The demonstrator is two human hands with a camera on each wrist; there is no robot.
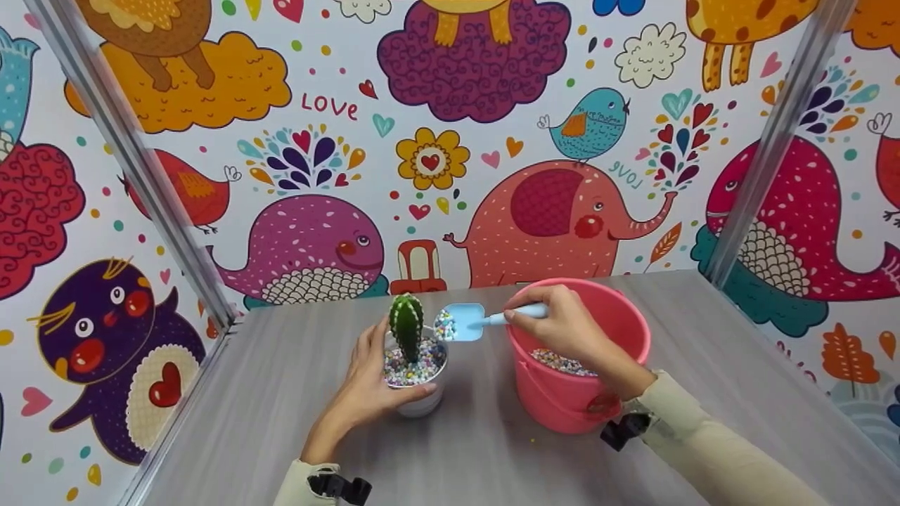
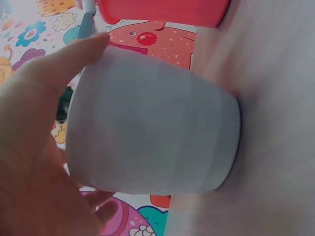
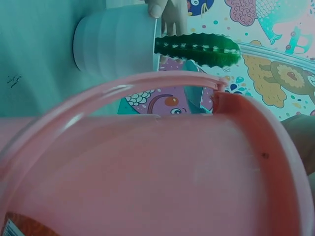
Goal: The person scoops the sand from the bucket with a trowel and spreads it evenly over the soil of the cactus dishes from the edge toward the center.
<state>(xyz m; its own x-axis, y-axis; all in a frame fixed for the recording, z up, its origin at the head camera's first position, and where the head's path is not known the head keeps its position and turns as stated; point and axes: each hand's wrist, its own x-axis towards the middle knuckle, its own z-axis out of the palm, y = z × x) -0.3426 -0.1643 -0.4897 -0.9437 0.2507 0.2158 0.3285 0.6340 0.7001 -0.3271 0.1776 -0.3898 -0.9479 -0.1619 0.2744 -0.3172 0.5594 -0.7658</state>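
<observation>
A green cactus [image 1: 406, 327] stands upright in a white pot [image 1: 420, 405], its base surrounded by small multicoloured pebbles [image 1: 422, 369]. My left hand [image 1: 369, 390] grips the pot near its rim, thumb in front and fingers round the far left side; the left wrist view shows the pot's wall [image 2: 152, 123] close up. In my right hand [image 1: 573, 327] is the handle of a light-blue toy shovel [image 1: 471, 322], held over the pink bucket [image 1: 555, 407]. The shovel's tip, carrying some pebbles [image 1: 445, 325], is at the pot's right rim. More pebbles [image 1: 559, 361] lie in the bucket.
The bucket's handle [image 3: 113, 91] hangs down its outer side. Both containers stand on a grey wood-grain table [image 1: 281, 393]. Behind the table rises a wall panel [image 1: 337, 161] printed with cartoon animals, with metal posts [image 1: 780, 133] at its corners.
</observation>
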